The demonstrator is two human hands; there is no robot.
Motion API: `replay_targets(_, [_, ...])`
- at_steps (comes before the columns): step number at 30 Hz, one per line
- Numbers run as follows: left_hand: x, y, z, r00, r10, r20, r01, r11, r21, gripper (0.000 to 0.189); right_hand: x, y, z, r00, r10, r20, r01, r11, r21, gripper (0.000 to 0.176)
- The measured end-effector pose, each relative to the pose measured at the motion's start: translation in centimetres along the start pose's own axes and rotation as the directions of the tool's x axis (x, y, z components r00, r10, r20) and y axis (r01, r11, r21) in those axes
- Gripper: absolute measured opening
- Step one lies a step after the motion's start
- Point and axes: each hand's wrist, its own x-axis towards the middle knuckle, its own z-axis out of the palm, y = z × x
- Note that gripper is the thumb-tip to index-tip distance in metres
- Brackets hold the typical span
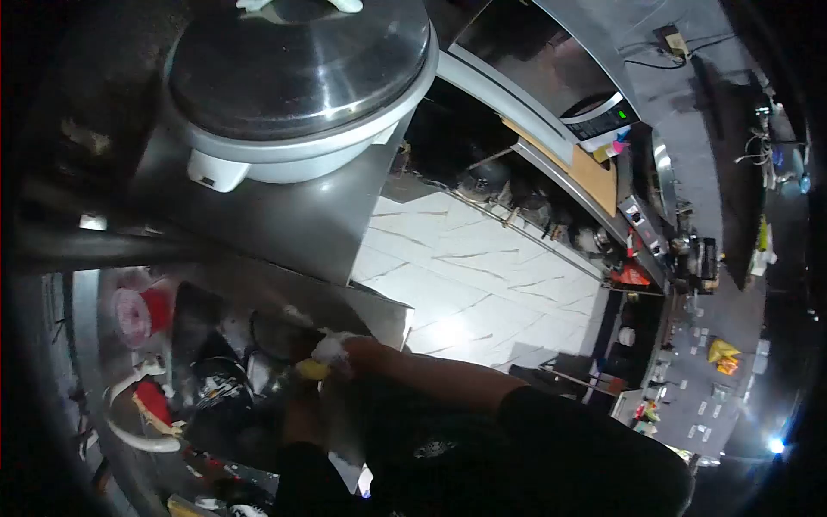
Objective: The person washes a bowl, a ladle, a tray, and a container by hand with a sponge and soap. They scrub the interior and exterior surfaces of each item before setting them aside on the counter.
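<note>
Yellow sponge [312,370] is located at the meeting point of the two hands, over the cluttered sink [84,302]. It sits directly against the foam-covered right hand [343,351], on that hand's left side, and just beyond the left hand [301,392]. White foam [329,348] coats the right hand.

Right arm: extended leftward across the scene from a short black sleeve, forearm nearly straight and angled slightly toward the far side. Left arm: directed away from the body, forearm short in view, hand in shadow close to the right hand. Finger spread cannot be determined on either hand; blur and dim light also obscure whether either hand grips the sponge.

Adjacent items: dark cookware [215,383] lies left of the hands. A red item [153,403] lies farther left, beside a curved white handle [155,445]. A large cooker [297,77] with a metal lid stands on the metal counter [332,207], on the far side.
</note>
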Motion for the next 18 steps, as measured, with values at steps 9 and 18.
replay_targets(9, [-8.9,4.0,-8.9,0.974,0.04,-0.224,-0.183,0.724,-0.665,0.041,0.6,2.0,4.1,0.937,0.095,-0.336,-0.052,0.989,0.136,0.042])
replay_targets(18, [-20.6,2.6,-17.7,0.849,-0.171,-0.499,-0.369,0.484,-0.794,0.041,-1.0,-8.5,4.8,0.942,0.006,-0.335,0.05,0.986,0.158,0.066])
